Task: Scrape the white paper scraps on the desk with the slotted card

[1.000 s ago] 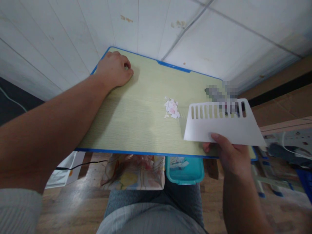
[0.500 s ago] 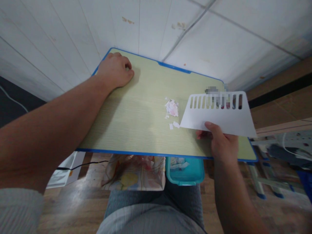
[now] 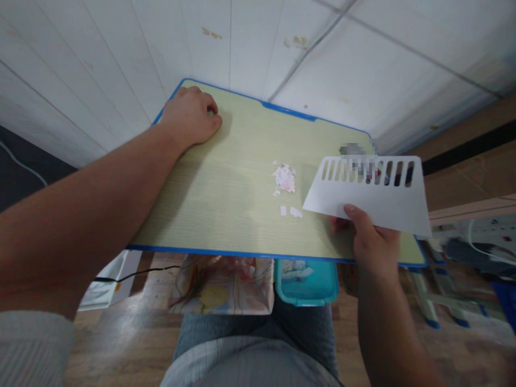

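Observation:
My right hand (image 3: 373,239) grips a white slotted plastic scraper (image 3: 365,204), thumb on top and fingers beneath its lower edge. It is a flat trapezoid with a row of long slots along its far side. Left of it on the pale table (image 3: 237,199) lies a small pile of torn white and pinkish paper scraps (image 3: 285,178). Two loose scraps (image 3: 295,212) lie just nearer to me. My left hand (image 3: 191,115) rests at the table's far left corner, its fingers curled inward; what is inside them, if anything, is hidden.
Below the table's blue front edge sit a patterned fabric-like bin (image 3: 226,295) and a turquoise plastic container (image 3: 308,298) with pale scraps inside. A blurred dark object (image 3: 355,153) lies at the table's back right. A white wall (image 3: 161,37) and a cable stand behind.
My right hand has moved slightly right with the scraper, coming away from the paper scraps. One loose scrap now lies a little farther right. My left hand has stayed still.

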### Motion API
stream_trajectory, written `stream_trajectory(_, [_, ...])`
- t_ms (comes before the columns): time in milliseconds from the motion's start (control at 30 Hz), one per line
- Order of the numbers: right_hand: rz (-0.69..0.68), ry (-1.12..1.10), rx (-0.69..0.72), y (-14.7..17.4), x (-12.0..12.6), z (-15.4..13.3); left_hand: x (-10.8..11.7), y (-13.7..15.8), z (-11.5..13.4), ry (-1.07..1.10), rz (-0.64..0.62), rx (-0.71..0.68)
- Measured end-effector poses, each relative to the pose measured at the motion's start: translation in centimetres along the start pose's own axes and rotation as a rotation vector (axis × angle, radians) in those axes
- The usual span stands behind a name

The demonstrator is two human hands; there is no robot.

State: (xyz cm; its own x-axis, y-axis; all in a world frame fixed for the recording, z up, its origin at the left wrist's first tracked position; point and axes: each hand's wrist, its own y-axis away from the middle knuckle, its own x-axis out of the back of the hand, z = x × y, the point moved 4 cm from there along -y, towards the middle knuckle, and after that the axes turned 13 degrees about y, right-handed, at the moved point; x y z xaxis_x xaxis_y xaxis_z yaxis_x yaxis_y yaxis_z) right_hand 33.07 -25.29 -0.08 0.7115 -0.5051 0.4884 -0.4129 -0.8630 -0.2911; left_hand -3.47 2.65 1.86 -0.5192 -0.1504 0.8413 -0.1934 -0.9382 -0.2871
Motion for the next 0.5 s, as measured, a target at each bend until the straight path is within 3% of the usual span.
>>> stream_trajectory(500, [0.011,0.010,-0.007,0.8,0.5,0.5,-0.8,-0.9,-1.9,0.033,0.055,-0.046])
